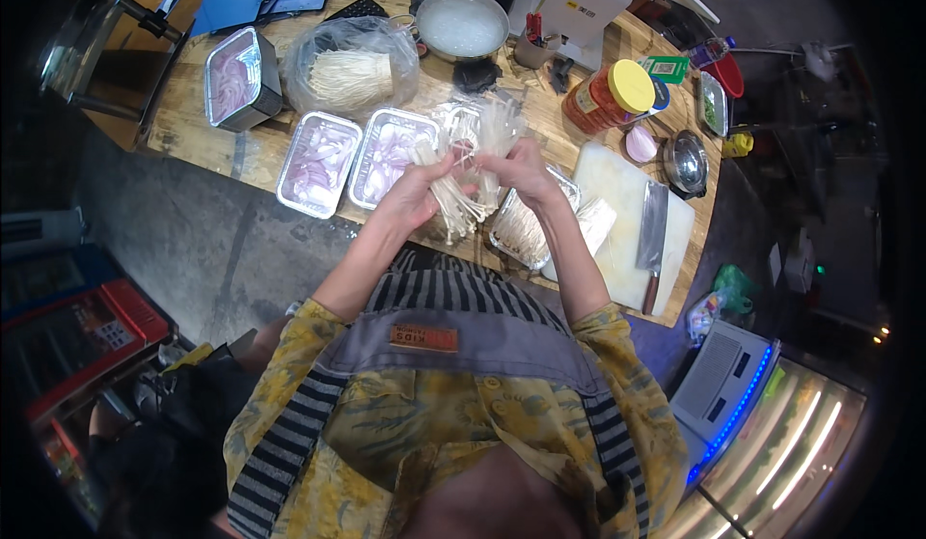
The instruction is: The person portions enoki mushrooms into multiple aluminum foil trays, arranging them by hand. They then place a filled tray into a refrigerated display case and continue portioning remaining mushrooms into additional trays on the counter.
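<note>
My left hand grips a bunch of white enoki mushrooms, its thin stems hanging over the table's front edge. Another bunch of enoki is in my right hand, pointing away from me. The two bunches nearly meet between my fingers. Partly hidden behind them is a small foil tray. Below my right forearm sits a foil tray holding enoki. To the left are two foil trays of sliced purple onion.
A cleaver and cut enoki lie on a white cutting board. Behind stand a yellow-lidded jar, a metal bowl of pale liquid and bagged enoki. Stacked foil trays stand left; another person is lower left.
</note>
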Motion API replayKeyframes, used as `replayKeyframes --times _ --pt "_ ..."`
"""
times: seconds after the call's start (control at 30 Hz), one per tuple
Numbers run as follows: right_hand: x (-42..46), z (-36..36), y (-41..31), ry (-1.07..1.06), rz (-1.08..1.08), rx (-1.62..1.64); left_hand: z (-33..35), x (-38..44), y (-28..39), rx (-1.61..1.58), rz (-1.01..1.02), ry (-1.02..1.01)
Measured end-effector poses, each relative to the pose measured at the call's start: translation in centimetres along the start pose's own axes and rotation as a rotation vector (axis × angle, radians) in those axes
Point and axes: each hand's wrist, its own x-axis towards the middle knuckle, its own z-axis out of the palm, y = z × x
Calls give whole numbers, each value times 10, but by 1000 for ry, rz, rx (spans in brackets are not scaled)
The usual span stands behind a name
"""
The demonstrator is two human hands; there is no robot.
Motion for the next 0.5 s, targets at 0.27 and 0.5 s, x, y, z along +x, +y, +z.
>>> replayKeyframes --times 0.27,0.5 --pt "-3 3 10 -25 72 85 1 -3 -6 92 -80 16" --pt "-5 -22 -2 73 -54 -39 -1 -2 -2 71 55 -44"
